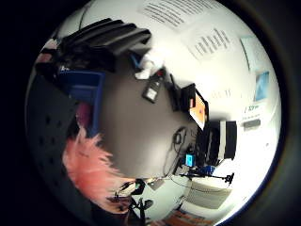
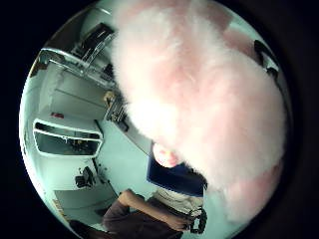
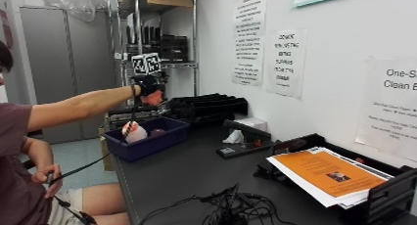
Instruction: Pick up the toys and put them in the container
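Note:
My gloved right hand (image 3: 147, 85) is held out at arm's length above the blue container (image 3: 171, 138), gripping a fluffy pink toy (image 3: 155, 99) that hangs under the palm. That pink toy (image 2: 199, 99) fills most of the thumb side palm view, and its fur (image 1: 89, 169) also shows in the little finger side view. Inside the container lie a pale pink-and-white toy (image 3: 135, 133) and a dark purple one (image 3: 157, 132). The container (image 1: 84, 84) sits at the far left corner of the dark table (image 3: 189, 176).
Black stacked trays (image 3: 208, 106) stand against the wall behind the container. A crumpled tissue (image 3: 234, 136), a black desk device (image 3: 244, 146) and a paper tray with an orange sheet (image 3: 326, 173) line the wall side. Cables (image 3: 221, 205) lie near the front edge.

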{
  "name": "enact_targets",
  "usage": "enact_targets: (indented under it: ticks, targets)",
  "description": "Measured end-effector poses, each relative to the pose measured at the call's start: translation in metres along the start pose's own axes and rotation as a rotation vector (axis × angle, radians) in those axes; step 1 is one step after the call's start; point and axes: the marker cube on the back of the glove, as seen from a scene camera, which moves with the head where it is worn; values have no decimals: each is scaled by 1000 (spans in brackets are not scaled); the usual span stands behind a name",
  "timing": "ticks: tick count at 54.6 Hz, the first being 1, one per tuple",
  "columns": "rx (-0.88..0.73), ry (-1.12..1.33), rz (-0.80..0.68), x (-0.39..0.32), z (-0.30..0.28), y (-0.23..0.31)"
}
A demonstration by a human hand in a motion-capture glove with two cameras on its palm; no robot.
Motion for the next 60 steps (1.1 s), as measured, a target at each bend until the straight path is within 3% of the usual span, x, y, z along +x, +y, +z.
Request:
enact_targets:
  ticks: [7,25,29,34,40,45,60]
  targets:
    - [82,-116,-113,-31,2,-8]
    - [19,-91,-139,-49,11,-23]
    - [-9,-114,-189,-56,16,-25]
    - [-54,-139,-151,-67,32,-27]
    - [-213,-112,-60,-68,49,-23]
    - [-304,-84,-119,-71,58,-20]
    - [-317,-52,-106,-67,62,-12]
